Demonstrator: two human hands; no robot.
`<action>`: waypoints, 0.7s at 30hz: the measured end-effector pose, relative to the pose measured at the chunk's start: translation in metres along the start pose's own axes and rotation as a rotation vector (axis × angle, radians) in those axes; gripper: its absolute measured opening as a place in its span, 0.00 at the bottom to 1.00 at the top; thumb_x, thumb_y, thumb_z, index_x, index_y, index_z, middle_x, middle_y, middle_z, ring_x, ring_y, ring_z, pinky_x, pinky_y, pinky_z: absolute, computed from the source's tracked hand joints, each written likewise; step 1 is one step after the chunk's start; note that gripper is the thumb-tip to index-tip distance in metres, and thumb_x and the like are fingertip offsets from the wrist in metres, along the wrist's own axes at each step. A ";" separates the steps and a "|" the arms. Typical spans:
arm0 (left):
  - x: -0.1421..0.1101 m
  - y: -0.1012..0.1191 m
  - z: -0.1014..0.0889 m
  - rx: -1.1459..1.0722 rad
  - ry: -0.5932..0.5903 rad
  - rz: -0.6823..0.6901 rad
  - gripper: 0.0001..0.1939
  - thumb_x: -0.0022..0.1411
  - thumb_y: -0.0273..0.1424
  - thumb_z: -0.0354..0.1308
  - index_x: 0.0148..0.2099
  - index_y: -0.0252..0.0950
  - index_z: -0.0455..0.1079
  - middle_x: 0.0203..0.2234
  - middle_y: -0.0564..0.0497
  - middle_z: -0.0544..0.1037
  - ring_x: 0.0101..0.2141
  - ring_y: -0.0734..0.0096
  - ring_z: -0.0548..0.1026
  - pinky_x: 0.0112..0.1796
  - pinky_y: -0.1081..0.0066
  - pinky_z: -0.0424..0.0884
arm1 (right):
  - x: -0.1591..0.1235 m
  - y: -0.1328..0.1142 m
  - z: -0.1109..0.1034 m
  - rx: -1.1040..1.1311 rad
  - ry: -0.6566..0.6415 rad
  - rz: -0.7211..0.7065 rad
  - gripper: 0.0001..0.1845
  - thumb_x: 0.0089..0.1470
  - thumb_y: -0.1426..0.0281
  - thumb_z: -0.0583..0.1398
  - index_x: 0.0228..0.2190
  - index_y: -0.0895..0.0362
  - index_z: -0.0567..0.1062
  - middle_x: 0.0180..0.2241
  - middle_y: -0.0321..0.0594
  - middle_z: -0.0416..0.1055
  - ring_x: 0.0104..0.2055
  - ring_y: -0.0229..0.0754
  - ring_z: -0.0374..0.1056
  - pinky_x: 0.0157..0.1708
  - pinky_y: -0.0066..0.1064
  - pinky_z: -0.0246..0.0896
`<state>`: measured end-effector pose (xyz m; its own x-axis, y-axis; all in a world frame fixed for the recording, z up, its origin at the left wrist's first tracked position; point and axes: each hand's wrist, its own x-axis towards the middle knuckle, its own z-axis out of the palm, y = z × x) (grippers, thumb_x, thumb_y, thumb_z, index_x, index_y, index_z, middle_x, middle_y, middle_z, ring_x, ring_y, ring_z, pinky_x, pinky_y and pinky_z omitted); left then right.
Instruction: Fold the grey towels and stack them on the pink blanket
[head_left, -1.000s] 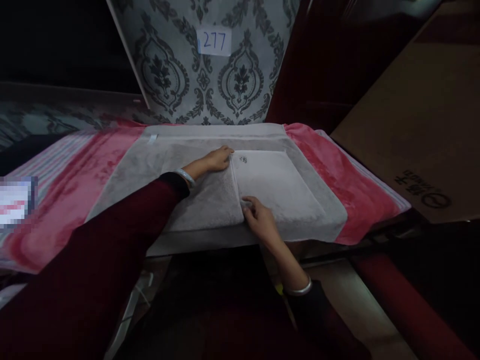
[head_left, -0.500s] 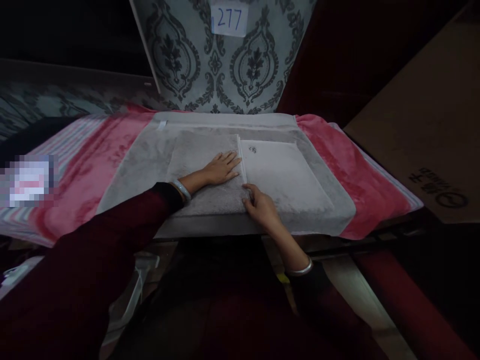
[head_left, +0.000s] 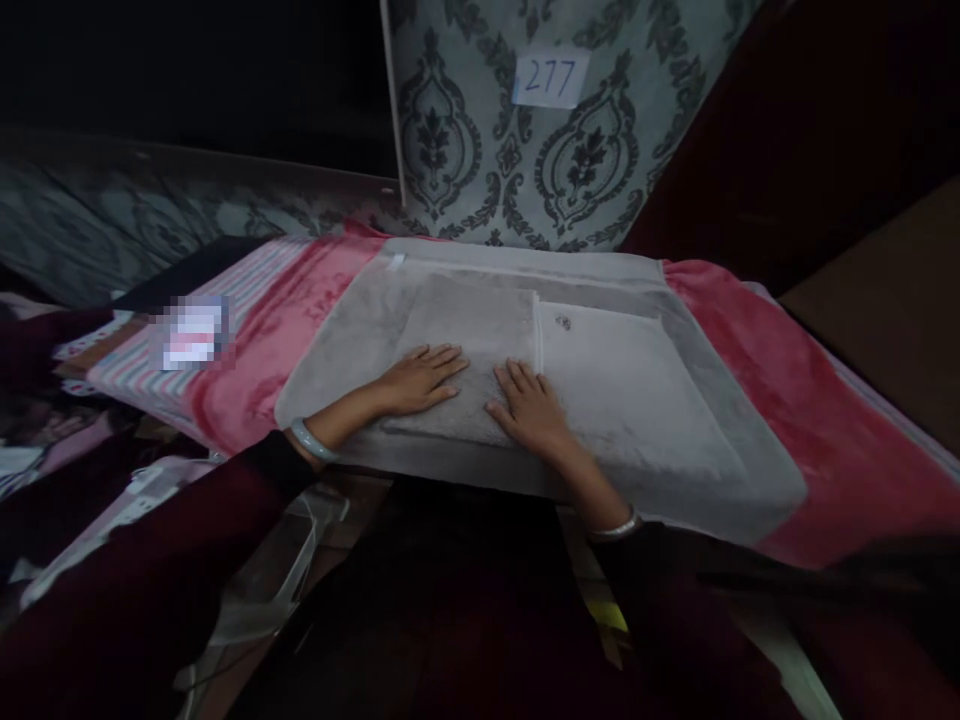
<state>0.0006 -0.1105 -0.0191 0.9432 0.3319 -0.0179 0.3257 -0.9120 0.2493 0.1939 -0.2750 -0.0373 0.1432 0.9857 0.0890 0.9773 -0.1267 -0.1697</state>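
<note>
A folded grey plush cloth [head_left: 469,315] lies on a larger grey fabric piece [head_left: 337,335], which has a small white tag at its far left. Its right part is a smoother, paler panel [head_left: 611,375] with a small dark print in one corner. A white strip [head_left: 538,330] runs between plush and panel. My left hand [head_left: 422,380] rests flat on the plush, fingers spread and pointing right. Beside it, to the right, my right hand [head_left: 531,408] lies palm down with its fingers apart, close to the strip's near end. Neither hand grips anything.
Pink cloth [head_left: 795,400] and striped cloth [head_left: 150,370] show under the grey fabric at the sides. A cardboard box [head_left: 892,310] stands at the right. Behind are a dark screen [head_left: 195,80] and patterned wall with a paper [head_left: 551,78] marked 277.
My right hand has let go of the strip's near end and flattened onto the plush. My left hand has slid left, away from the strip. The camera view has turned left.
</note>
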 end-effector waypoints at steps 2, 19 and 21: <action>-0.012 -0.007 0.003 -0.075 0.078 0.002 0.29 0.72 0.46 0.45 0.70 0.41 0.61 0.70 0.44 0.60 0.70 0.58 0.54 0.68 0.51 0.48 | -0.002 0.003 0.007 -0.013 0.011 0.002 0.36 0.68 0.52 0.46 0.69 0.58 0.57 0.72 0.49 0.49 0.74 0.53 0.42 0.69 0.52 0.41; -0.106 0.046 0.041 -0.035 0.537 -0.543 0.32 0.57 0.28 0.53 0.65 0.35 0.66 0.45 0.41 0.78 0.48 0.49 0.72 0.49 0.51 0.69 | -0.006 0.013 0.021 -0.036 0.083 -0.023 0.36 0.68 0.52 0.46 0.70 0.55 0.56 0.71 0.48 0.52 0.74 0.56 0.43 0.68 0.56 0.43; -0.102 0.046 0.043 -0.041 0.538 -0.561 0.34 0.55 0.24 0.53 0.65 0.34 0.65 0.47 0.41 0.78 0.49 0.49 0.72 0.50 0.52 0.69 | -0.006 0.013 0.022 -0.034 0.080 -0.023 0.36 0.68 0.52 0.46 0.70 0.55 0.56 0.72 0.48 0.51 0.74 0.56 0.44 0.68 0.55 0.43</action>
<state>-0.0772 -0.1968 -0.0470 0.4727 0.8218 0.3182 0.7321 -0.5672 0.3773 0.2024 -0.2801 -0.0612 0.1317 0.9764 0.1710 0.9850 -0.1095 -0.1332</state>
